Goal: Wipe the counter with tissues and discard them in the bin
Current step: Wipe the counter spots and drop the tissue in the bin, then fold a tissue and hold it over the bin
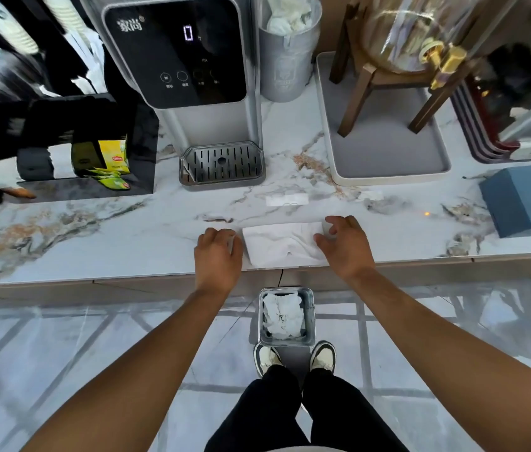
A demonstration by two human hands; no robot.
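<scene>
A white tissue (282,244) lies spread flat on the marble counter (110,236), close to its front edge. My left hand (218,256) rests at the tissue's left edge with its fingers curled down onto it. My right hand (344,244) sits on the tissue's right end, fingers bent and pinching the paper. Below the counter edge, on the floor between my hands, stands a small square metal bin (287,318) holding crumpled white tissues. A blue tissue box (525,200) sits on the counter at the far right.
A water dispenser (189,76) with a drip tray stands at the back centre, a grey cup of used tissues (287,50) beside it. A grey tray (384,135) carries a wooden stand with a glass jar. A black rack with yellow tea packets (110,161) is at left. My shoes (293,357) touch the bin.
</scene>
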